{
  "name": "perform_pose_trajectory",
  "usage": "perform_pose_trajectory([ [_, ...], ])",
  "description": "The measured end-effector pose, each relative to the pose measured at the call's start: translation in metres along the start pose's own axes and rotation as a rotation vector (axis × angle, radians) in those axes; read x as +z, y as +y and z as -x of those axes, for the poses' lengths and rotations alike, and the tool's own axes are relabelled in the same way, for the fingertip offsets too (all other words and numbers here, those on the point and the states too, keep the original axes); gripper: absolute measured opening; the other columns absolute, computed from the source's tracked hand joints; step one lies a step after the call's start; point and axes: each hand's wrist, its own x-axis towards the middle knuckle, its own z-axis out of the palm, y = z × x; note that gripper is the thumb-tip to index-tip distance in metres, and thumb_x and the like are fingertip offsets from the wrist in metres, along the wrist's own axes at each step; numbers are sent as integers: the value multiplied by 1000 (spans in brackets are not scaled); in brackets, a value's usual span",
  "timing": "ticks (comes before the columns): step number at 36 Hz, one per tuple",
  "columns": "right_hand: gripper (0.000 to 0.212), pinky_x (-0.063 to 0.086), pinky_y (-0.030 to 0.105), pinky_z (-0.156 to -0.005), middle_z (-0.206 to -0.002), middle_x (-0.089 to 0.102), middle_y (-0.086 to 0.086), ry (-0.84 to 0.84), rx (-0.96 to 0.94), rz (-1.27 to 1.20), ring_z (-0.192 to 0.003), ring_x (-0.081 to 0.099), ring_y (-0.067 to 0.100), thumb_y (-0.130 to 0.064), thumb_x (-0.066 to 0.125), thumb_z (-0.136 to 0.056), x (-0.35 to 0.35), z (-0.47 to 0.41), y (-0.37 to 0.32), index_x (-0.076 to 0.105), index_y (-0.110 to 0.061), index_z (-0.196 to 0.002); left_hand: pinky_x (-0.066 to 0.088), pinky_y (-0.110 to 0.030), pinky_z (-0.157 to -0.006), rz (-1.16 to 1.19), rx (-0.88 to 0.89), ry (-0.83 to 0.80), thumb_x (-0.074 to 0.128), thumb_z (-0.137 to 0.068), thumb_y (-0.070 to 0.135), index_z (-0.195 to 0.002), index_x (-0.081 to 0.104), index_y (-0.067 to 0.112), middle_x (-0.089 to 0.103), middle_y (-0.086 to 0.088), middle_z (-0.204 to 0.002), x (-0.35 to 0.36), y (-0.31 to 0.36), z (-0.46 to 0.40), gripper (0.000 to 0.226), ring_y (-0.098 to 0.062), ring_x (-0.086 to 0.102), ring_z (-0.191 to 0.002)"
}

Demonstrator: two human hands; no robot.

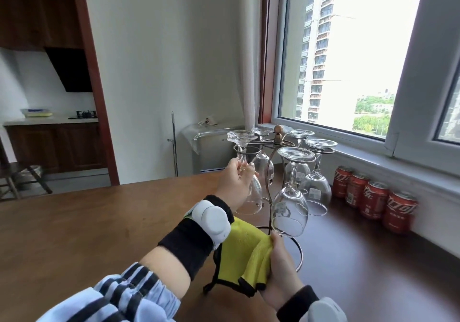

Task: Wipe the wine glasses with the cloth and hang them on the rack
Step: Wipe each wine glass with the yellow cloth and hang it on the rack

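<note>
A bronze wire rack (270,162) stands on the brown table (87,222) with several clear wine glasses hanging upside down from its arms. My left hand (235,182) grips the stem of one inverted wine glass (251,197) at the rack's left ring, the foot of the glass above the ring. My right hand (282,267) holds a folded yellow cloth (245,254) with black trim low in front of the rack's base. Another hung glass (290,204) dangles just above my right fingers.
Several red soda cans (373,197) line the table's right edge under the window sill (373,155). A grey appliance (211,147) and a mop handle (174,142) stand past the table's far edge. A kitchen doorway opens at the left.
</note>
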Motion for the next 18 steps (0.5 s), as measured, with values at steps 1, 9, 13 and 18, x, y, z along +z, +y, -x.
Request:
perform_pose_trajectory([
  [1, 62, 55, 57, -82, -109, 70, 26, 0, 2, -2, -99, 68, 42, -63, 46, -92, 0, -2, 1, 59, -11, -123, 44, -34, -61, 4, 5, -9, 47, -98, 33, -100, 52, 0, 60, -12, -78, -2, 1, 1, 33, -16, 48, -55],
  [9, 67, 57, 59, -73, -111, 68, 26, 47, 19, -10, -97, 69, 43, -65, 50, -89, 0, -11, 7, 55, -12, -129, 52, -27, -58, 87, 19, -29, 47, -100, 27, -102, 53, -1, 62, 0, -76, -9, 0, 5, 29, -11, 55, -57],
  [13, 64, 57, 52, -65, -108, 69, 27, 28, 17, -23, -93, 70, 42, -63, 45, -93, 1, -5, 5, 56, -10, -127, 47, -19, -56, 75, 70, -37, 47, -100, 23, -98, 54, 1, 64, 4, -76, -12, 3, 12, 23, -1, 50, -52],
  [18, 63, 57, 47, -63, -107, 70, 26, 39, 8, 6, -94, 69, 41, -61, 43, -94, 3, -1, 2, 60, -9, -123, 51, -38, -69, 60, 82, -71, 50, -98, 26, -90, 49, 13, 68, -19, -91, -9, 1, 19, 16, -10, 51, -60],
])
